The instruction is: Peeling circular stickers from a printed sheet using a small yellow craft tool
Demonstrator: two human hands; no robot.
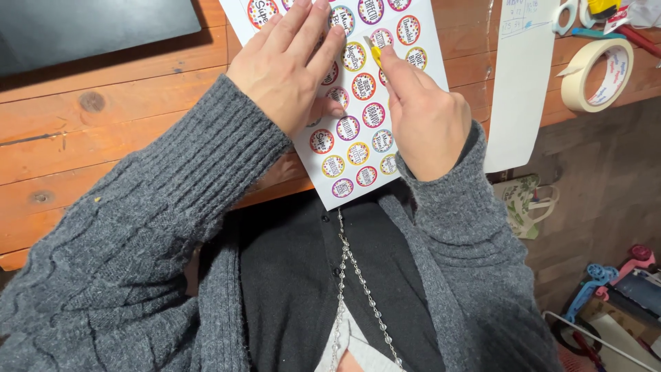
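A white sheet of round, colourful stickers [358, 131] lies on the wooden table [103, 138], its near end overhanging the table edge. My left hand [289, 62] rests flat on the sheet's left part, fingers spread and pointing away from me. My right hand [423, 114] is on the sheet's right side, its thumb and forefinger pinched on a small yellow tool [375, 52] whose tip touches a sticker near the top of the sheet. Grey knitted sleeves cover both arms.
A dark flat panel [82, 27] lies at the table's far left. A long white paper strip [520, 83] hangs over the edge on the right, beside a roll of masking tape [595, 76] and scissors [568, 14]. Bags and toys sit on the floor at right.
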